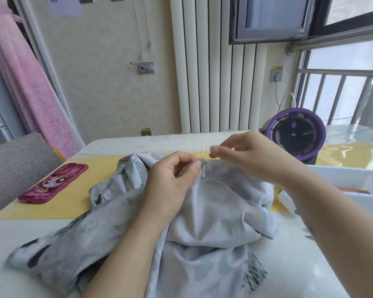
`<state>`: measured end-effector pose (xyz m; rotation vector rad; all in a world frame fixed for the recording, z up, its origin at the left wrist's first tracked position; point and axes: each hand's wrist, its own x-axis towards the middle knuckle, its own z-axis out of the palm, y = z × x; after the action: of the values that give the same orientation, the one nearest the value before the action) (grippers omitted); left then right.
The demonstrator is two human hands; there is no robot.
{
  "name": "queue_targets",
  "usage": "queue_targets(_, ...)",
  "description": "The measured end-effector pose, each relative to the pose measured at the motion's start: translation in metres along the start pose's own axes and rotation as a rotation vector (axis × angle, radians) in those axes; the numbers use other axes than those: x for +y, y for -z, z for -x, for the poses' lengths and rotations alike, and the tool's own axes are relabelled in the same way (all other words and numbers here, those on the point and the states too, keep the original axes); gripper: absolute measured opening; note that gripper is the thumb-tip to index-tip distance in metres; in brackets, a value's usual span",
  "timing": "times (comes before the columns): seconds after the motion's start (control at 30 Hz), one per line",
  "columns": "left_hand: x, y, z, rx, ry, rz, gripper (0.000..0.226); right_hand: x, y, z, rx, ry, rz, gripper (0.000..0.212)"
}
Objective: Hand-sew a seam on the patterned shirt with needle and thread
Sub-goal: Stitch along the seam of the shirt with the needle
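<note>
A grey patterned shirt (213, 211) lies bunched across the table, inside out at the top. My left hand (170, 181) pinches a raised fold of the shirt between thumb and fingers. A thin needle (203, 150) stands upright out of that fold, just right of my left thumb. My right hand (246, 155) hovers right beside the needle with thumb and forefinger close together; whether they touch the needle I cannot tell. Pale thread (220, 183) trails loosely from the stitch over the cloth.
A pink cartoon case (54, 183) lies on the yellow mat (78, 203) at the left. A purple round fan (295, 134) stands at the back right. A white box (353, 177) and a small white tube (286, 200) sit at the right edge.
</note>
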<state>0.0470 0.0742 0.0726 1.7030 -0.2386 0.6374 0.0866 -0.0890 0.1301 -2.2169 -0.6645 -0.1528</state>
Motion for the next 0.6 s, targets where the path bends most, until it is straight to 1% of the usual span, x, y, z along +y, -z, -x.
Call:
queue_targets(0.07,0.001,-0.001,0.001,-0.049,-0.014,0.006,0.016,0.001,-0.009,0.0,-0.092,-0.061,-0.097,0.027)
queue_targets(0.1,0.001,-0.001,0.001,-0.062,-0.019,0.011,0.016,0.001,-0.012,0.0,-0.106,-0.069,-0.158,0.027)
queue_targets(0.27,0.002,0.001,0.0,-0.076,-0.036,0.0,0.018,0.0,-0.013,-0.003,-0.018,-0.065,-0.403,0.018)
queue_targets(0.3,0.002,0.001,-0.001,-0.073,-0.029,0.0,0.017,0.0,-0.011,-0.004,-0.008,-0.08,-0.545,0.019)
queue_targets(0.4,-0.001,0.003,-0.002,-0.053,-0.007,0.004,0.015,-0.006,-0.005,-0.006,-0.052,-0.239,-1.248,0.025)
queue_targets(0.43,-0.002,0.003,-0.002,-0.049,0.001,0.006,0.015,-0.007,-0.002,-0.006,-0.044,-0.257,-1.396,0.028)
queue_targets(0.47,-0.002,0.004,-0.002,-0.045,0.011,0.011,0.016,-0.006,0.0,-0.007,-0.034,-0.239,-1.463,0.03)
queue_targets(0.5,-0.002,0.004,-0.002,-0.042,0.022,0.018,0.017,-0.005,0.0,-0.008,-0.004,-0.193,-1.401,0.029)
queue_targets(0.53,-0.002,0.004,-0.001,-0.037,0.033,0.024,0.017,-0.004,-0.002,-0.008,0.053,-0.128,-1.169,0.028)
queue_targets(0.6,-0.002,0.004,-0.001,-0.025,0.05,0.029,0.017,0.003,-0.006,-0.005,0.198,0.034,-0.34,0.024)
